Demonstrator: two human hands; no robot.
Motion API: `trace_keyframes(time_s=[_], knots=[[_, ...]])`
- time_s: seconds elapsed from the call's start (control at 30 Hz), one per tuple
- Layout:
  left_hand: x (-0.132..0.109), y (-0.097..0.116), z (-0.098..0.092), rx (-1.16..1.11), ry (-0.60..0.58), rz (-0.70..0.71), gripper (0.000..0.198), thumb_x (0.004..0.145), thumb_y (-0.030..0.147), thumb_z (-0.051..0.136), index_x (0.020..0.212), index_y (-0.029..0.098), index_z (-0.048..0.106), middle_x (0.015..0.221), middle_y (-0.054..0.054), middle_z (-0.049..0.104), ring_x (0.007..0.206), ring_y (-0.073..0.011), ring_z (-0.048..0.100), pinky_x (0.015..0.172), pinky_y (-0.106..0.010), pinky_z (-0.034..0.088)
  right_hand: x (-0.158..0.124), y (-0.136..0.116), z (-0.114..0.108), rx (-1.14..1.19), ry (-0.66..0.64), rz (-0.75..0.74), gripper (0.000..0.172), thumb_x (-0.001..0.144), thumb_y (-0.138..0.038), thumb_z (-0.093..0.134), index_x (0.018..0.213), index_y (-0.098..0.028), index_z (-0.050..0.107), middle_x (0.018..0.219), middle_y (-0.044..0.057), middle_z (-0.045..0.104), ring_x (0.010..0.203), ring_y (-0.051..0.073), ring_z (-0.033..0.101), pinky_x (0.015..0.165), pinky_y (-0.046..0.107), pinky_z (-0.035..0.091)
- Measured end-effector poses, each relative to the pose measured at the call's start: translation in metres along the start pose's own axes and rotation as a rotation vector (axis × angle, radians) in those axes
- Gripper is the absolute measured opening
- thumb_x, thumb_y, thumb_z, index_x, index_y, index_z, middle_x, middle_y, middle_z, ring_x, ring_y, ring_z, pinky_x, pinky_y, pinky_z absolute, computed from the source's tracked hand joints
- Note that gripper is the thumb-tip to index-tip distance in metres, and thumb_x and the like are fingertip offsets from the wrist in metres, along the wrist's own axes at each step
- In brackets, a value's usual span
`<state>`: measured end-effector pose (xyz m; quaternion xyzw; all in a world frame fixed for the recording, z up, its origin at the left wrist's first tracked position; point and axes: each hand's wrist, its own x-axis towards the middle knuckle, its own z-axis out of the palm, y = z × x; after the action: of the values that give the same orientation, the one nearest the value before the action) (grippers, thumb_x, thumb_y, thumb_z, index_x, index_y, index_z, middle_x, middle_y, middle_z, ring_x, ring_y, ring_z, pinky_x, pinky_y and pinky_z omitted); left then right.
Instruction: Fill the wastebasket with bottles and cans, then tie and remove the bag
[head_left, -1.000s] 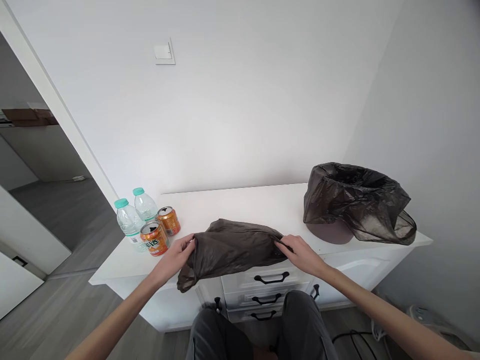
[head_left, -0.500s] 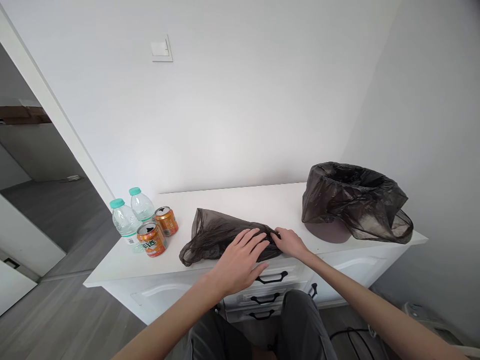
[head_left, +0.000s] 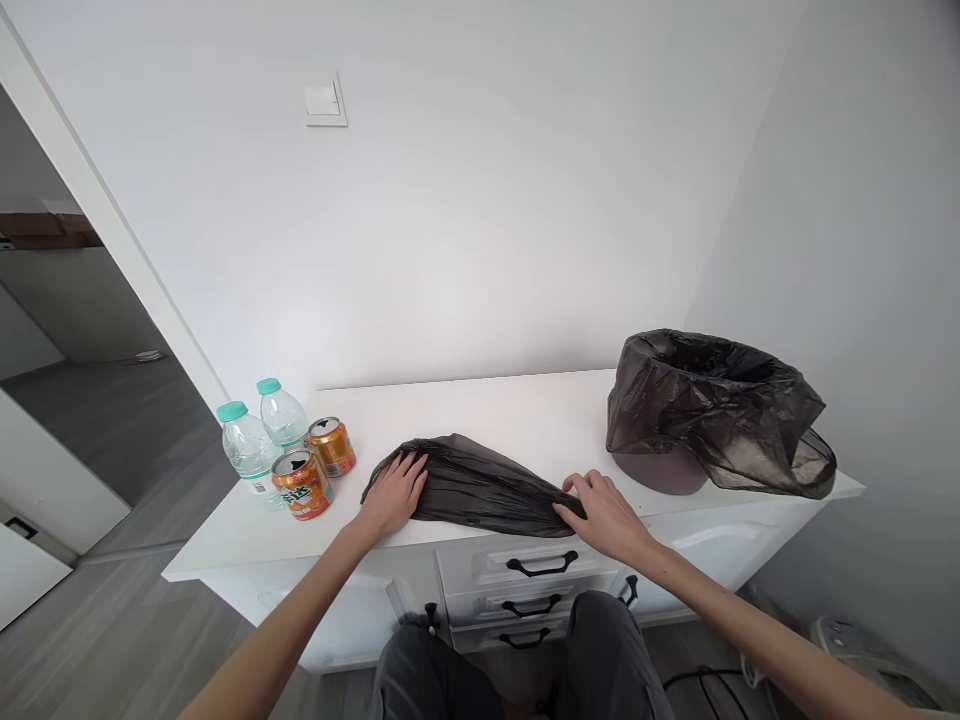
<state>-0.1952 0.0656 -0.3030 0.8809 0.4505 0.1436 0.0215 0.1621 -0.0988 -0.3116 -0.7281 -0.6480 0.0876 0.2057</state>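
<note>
A dark, semi-transparent plastic bag (head_left: 487, 490) lies flattened along the front of the white cabinet top, pulled into long creases and narrowing to the right. My left hand (head_left: 396, 492) rests flat on its wide left end, fingers stretched out. At the narrow right end, my right hand (head_left: 606, 515) has its thumb and fingers curled around the bag's tip. Further right, a second dark plastic bag (head_left: 675, 400) lines a round brownish bin (head_left: 664, 472), folded over the rim with a loop hanging at the right.
Two clear bottles with teal caps, the front bottle (head_left: 247, 445) and the rear bottle (head_left: 282, 412), stand at the left. Beside them are two opened orange cans, a front can (head_left: 302, 485) and a rear can (head_left: 332, 447). Drawers with black handles (head_left: 541, 565) sit below the cabinet's front edge.
My left hand has moved left from the bag's middle to its left end and come down flat. My right hand has shifted slightly right and nearer. The bag now lies flatter and more stretched.
</note>
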Motion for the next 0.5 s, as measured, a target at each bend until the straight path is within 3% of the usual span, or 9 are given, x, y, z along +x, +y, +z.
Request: trace_keyframes(time_s=[0.13,0.2,0.3,0.37,0.43,0.5], knots=[[-0.009,0.025,0.005,-0.039,0.152,0.088,0.050,0.109,0.034,0.030,0.148,0.015,0.056,0.159,-0.016,0.052,0.152,-0.0297,0.043,0.127,-0.056,0.032,-0.009,-0.008,-0.003,0.038,-0.049,0.000,0.014,0.096,-0.036,0.055,0.089,-0.024,0.054,0.101,0.012,0.065,0.098,0.029,0.061,0.079,0.036,0.045],[-0.015,0.045,0.008,-0.095,0.119,0.191,0.050,0.110,0.038,0.031,0.150,0.019,0.054,0.161,-0.013,0.050,0.154,-0.0282,0.040,0.127,-0.055,0.033,-0.018,-0.021,-0.011,0.141,-0.114,0.015,0.008,0.094,-0.033,0.055,0.095,-0.025,0.053,0.086,0.005,0.064,0.082,0.025,0.060,0.071,0.034,0.042],[-0.025,0.070,0.008,-0.138,-0.048,0.323,0.050,0.110,0.041,0.034,0.155,0.025,0.048,0.166,-0.009,0.043,0.158,-0.0299,0.030,0.127,-0.057,0.031,-0.034,-0.054,-0.032,0.472,-0.276,0.026,0.036,0.093,-0.038,0.059,0.126,-0.029,0.049,0.069,-0.005,0.058,0.063,0.020,0.052,0.062,0.030,0.038],[-0.032,0.081,0.007,-0.147,-0.100,0.403,0.048,0.110,0.036,0.036,0.156,0.026,0.047,0.167,-0.008,0.042,0.159,-0.0307,0.028,0.127,-0.058,0.030,-0.039,-0.081,-0.049,0.717,-0.411,0.031,0.049,0.093,-0.043,0.063,0.138,-0.032,0.047,0.066,-0.007,0.057,0.060,0.018,0.051,0.059,0.029,0.039],[-0.038,0.090,0.007,-0.164,-0.116,0.513,0.047,0.105,0.027,0.043,0.151,0.025,0.051,0.162,-0.010,0.049,0.156,-0.0303,0.036,0.127,-0.055,0.032,-0.034,-0.109,-0.063,0.896,-0.490,0.048,0.039,0.092,-0.047,0.066,0.127,-0.030,0.061,0.072,-0.004,0.062,0.066,0.017,0.057,0.063,0.028,0.045],[-0.043,0.096,0.010,-0.184,-0.085,0.581,0.043,0.096,0.019,0.052,0.138,0.025,0.061,0.144,-0.009,0.065,0.142,-0.0278,0.053,0.124,-0.049,0.037,-0.017,-0.133,-0.068,1.076,-0.522,0.056,0.027,0.094,-0.046,0.067,0.110,-0.025,0.070,0.085,0.001,0.069,0.078,0.017,0.065,0.072,0.029,0.051]])
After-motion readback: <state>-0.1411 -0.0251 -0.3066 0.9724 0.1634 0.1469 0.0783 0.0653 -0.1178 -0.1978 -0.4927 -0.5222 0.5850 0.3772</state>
